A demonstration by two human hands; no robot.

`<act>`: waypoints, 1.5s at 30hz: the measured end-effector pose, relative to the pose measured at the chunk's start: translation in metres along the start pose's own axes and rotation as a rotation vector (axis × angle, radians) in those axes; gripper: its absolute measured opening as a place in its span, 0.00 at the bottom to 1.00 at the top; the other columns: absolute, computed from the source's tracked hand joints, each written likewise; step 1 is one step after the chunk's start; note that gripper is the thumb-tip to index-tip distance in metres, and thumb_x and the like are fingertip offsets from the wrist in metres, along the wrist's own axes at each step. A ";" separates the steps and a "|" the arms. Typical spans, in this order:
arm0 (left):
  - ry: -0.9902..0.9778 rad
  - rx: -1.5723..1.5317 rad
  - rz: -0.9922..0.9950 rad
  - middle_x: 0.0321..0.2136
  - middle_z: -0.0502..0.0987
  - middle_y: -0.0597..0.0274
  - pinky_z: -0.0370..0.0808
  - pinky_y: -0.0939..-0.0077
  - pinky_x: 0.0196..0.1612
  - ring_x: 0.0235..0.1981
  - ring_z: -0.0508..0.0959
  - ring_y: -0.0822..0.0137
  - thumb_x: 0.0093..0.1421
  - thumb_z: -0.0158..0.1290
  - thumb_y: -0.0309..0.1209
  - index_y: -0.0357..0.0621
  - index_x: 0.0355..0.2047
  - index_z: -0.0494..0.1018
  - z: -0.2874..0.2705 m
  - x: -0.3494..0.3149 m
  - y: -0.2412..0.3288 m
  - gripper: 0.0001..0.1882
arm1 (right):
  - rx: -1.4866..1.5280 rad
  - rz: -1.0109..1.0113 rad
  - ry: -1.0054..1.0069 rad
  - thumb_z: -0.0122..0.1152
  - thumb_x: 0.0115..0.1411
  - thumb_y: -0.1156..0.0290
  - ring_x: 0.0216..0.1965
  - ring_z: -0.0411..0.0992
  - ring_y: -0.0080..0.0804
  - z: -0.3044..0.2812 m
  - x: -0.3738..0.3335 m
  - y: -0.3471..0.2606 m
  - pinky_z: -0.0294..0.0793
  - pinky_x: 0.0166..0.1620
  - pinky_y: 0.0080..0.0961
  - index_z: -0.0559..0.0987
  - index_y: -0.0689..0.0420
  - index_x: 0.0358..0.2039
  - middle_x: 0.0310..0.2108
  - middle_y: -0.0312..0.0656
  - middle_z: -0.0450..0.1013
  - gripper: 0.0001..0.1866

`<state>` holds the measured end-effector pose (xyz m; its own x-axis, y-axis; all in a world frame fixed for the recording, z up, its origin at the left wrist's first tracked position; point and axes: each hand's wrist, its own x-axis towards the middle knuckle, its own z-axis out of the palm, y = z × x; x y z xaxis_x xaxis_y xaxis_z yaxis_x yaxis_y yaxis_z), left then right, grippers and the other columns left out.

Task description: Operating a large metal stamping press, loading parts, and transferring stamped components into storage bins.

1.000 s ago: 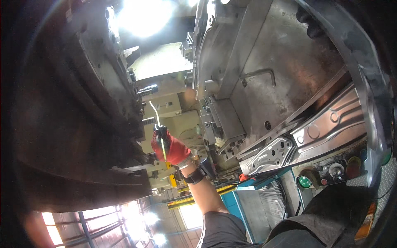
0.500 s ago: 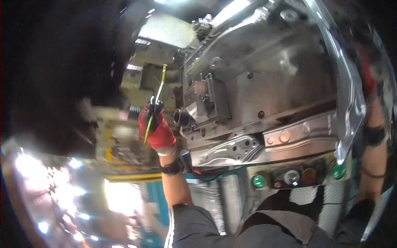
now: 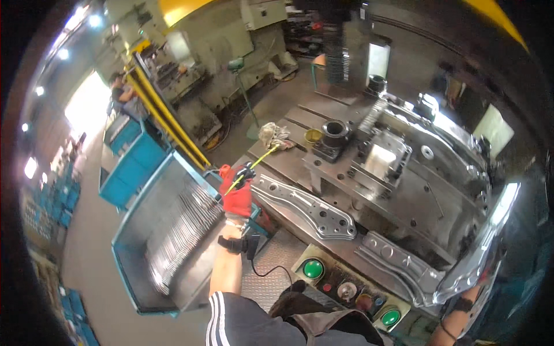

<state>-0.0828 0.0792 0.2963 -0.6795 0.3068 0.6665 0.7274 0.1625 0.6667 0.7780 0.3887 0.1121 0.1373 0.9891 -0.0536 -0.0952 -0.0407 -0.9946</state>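
In a red and black glove, my left hand (image 3: 238,187) is closed round a thin yellow-green rod (image 3: 254,167), which slants up to the right. My right hand (image 3: 483,277), mostly hidden, shows a bit of red glove at the edge of a long stamped metal panel (image 3: 496,230); it holds this panel at the right, above the press bed. On the front ledge of the bed lie a holed sheet-metal bracket (image 3: 306,207) and a second stamped metal part (image 3: 398,256).
A die block (image 3: 381,164) and round post (image 3: 334,135) stand on the press bed, near a crumpled rag (image 3: 274,135). Green buttons mark a control box (image 3: 346,288) before me. A blue bin (image 3: 130,271) holds stacked metal parts. Another person (image 3: 127,98) is far left.
My view has swung to the left and widened, showing the blue bin and aisle. The rod stays in my left hand; the panel at my right now leans more.
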 end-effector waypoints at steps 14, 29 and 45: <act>0.001 -0.359 -0.056 0.36 0.80 0.56 0.75 0.73 0.42 0.37 0.80 0.65 0.53 0.55 0.22 0.40 0.42 0.76 0.085 0.038 0.009 0.14 | -0.020 -0.105 0.221 0.50 0.65 0.57 0.46 0.70 0.29 0.096 -0.082 -0.092 0.69 0.51 0.26 0.70 0.57 0.52 0.46 0.39 0.71 0.21; -0.566 -0.604 0.658 0.38 0.79 0.50 0.74 0.66 0.46 0.40 0.79 0.52 0.48 0.59 0.22 0.37 0.42 0.75 0.149 -0.058 0.337 0.18 | 0.694 -0.174 0.036 0.57 0.61 0.57 0.37 0.73 0.25 0.224 -0.087 -0.164 0.75 0.42 0.24 0.76 0.54 0.44 0.35 0.35 0.75 0.16; -0.636 -0.532 0.816 0.34 0.80 0.57 0.75 0.72 0.40 0.34 0.80 0.63 0.51 0.56 0.21 0.43 0.38 0.78 0.341 -0.083 0.469 0.13 | 0.910 0.111 -0.583 0.33 0.65 0.45 0.47 0.73 0.47 0.214 -0.050 -0.123 0.72 0.51 0.44 0.67 0.61 0.56 0.47 0.52 0.73 0.34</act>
<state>0.3471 0.4499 0.4400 0.2525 0.5787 0.7754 0.6920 -0.6682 0.2733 0.5721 0.3747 0.2561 -0.3838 0.9112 0.1499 -0.8061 -0.2514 -0.5357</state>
